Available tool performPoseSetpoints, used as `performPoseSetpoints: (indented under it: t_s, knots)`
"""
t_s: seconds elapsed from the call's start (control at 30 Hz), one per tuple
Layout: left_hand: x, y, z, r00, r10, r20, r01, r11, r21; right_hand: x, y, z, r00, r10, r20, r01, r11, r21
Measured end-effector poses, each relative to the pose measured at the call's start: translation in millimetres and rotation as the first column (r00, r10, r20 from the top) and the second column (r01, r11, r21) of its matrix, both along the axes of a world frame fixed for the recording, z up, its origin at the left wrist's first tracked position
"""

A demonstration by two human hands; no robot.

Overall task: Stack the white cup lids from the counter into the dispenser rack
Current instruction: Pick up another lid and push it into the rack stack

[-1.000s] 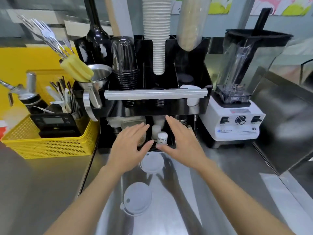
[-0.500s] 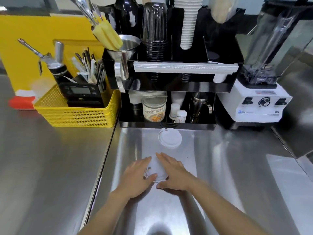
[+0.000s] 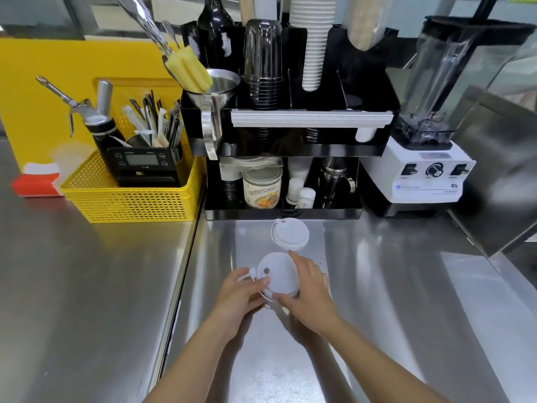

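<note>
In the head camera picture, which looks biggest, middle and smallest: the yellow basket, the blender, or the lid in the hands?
1. Blender
2. Yellow basket; fairly close to the blender in spread
3. Held lid, smallest, though nearest the camera

Steel counter lies open at three and nine o'clock of the hands, while a second white lid sits at twelve, just before the crowded black dispenser rack, blender at two, yellow basket at ten.
</note>
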State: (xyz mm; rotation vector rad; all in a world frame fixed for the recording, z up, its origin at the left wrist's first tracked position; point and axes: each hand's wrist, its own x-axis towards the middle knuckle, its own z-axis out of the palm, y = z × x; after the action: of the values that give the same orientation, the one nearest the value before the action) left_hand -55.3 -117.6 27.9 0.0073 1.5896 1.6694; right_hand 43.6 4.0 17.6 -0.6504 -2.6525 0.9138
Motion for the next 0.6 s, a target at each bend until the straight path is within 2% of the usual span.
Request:
performPoseSetpoints:
  t_s: [0.07, 0.17, 0.37, 0.6]
  knots:
    - [2, 2, 10, 0.999, -0.042, -0.010, 0.042, 0.996, 0.078, 1, -4, 7, 0.999, -0.009, -0.039, 0.008, 1.000, -0.022]
    - [0, 9, 22, 0.998, -0.043, -0.056, 0.048, 0.994, 0.100, 2, -2, 20, 0.996, 0.002, -0.084, -0.003, 1.000, -0.014]
    - [-15, 22, 47, 0.968, -0.162, -0.191, 0.187, 0.975, 0.120, 4, 28, 48, 0.992, 0.119, -0.038, -0.114, 0.987, 0.112]
    - [-26, 55, 85, 0.919, -0.251, -0.304, 0.305, 0.941, 0.148, -1, 69, 74, 0.970, 0.211, -0.120, -0.161, 0.929, 0.333]
